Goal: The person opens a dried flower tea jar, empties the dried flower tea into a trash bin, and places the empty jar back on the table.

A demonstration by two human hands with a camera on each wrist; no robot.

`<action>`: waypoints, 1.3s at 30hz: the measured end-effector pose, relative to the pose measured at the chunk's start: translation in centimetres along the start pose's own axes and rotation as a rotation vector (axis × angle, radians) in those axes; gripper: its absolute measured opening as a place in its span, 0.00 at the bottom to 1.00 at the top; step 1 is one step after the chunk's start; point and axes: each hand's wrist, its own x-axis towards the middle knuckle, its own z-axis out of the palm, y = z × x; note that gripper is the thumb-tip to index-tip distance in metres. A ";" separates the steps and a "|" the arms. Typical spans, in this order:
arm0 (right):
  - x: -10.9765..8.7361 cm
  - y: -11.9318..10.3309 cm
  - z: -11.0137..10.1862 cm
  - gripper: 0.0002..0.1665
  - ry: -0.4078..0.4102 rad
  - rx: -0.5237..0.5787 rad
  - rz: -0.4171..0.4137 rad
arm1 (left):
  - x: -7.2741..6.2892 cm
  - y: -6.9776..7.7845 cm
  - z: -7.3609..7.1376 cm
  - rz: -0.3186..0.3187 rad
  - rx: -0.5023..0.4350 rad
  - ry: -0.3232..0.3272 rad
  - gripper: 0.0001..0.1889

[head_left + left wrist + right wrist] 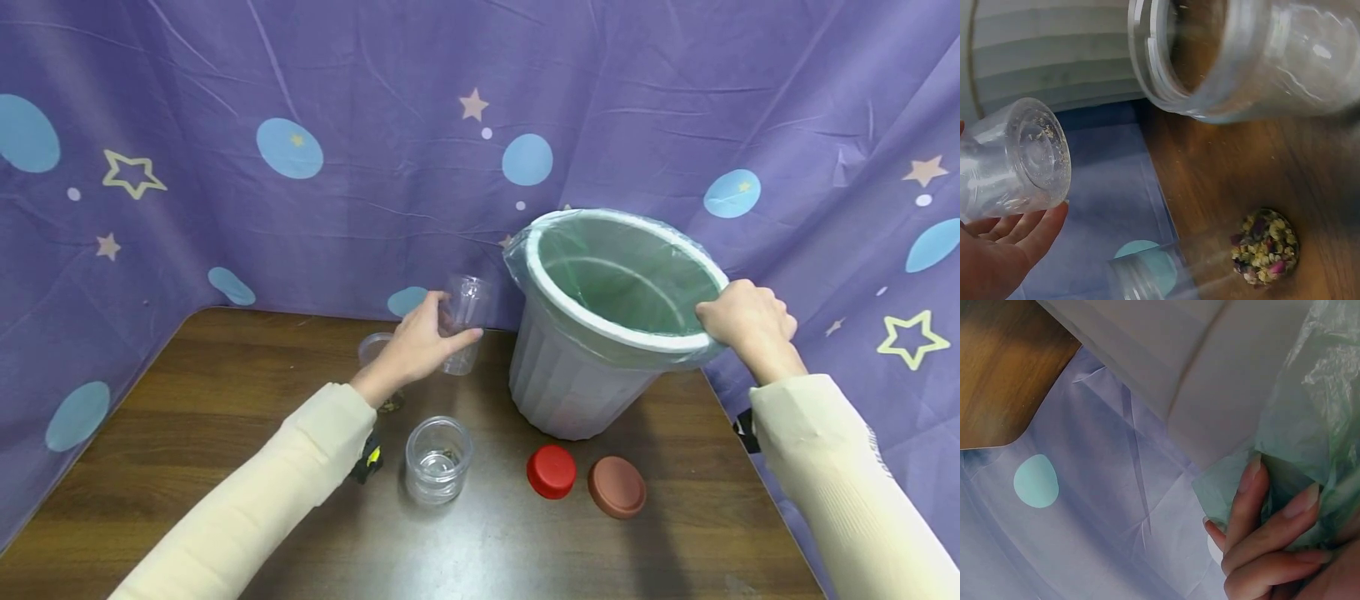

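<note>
My left hand [416,343] grips a clear plastic jar [468,304] to the left of the bin, near the back of the table. Small yellowish crumbs cling to the base of that jar [1038,150] in the left wrist view. With my right hand [750,321] I hold the right rim of a grey waste bin [577,392], which tilts. Its thin green liner [1294,437] is folded over the rim, under my right fingers. Behind my left wrist stands another clear jar [375,343] with dried flowers [1266,247] at its bottom, partly hidden by the hand.
A clear jar without a lid [438,462] stands in front of my left hand. A bright red lid [552,472] and a brownish-red lid [617,487] lie before the bin. Beside my left sleeve is a black and yellow item [367,458]. A purple curtain [375,167] hangs behind the wooden table [247,400].
</note>
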 end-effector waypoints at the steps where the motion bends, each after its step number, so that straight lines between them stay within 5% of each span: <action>1: 0.0 0.0 0.0 0.29 -0.001 0.000 0.000 | 0.0 -0.2 0.1 0.010 0.022 -0.002 0.45; 13: 0.1 -0.2 0.0 0.29 0.001 0.001 -0.002 | -0.8 -2.2 1.2 0.134 0.087 -0.053 0.46; 23: 0.1 -0.1 -0.3 0.29 -0.003 0.004 0.003 | -1.2 -3.1 2.2 0.176 0.139 -0.061 0.45; 30: 0.0 0.0 -0.1 0.32 -0.012 0.007 0.010 | -1.4 -3.6 3.1 0.169 0.198 -0.075 0.46; 39: 0.0 0.1 0.1 0.31 -0.008 0.013 0.010 | -1.5 -3.8 3.7 0.115 0.157 -0.110 0.43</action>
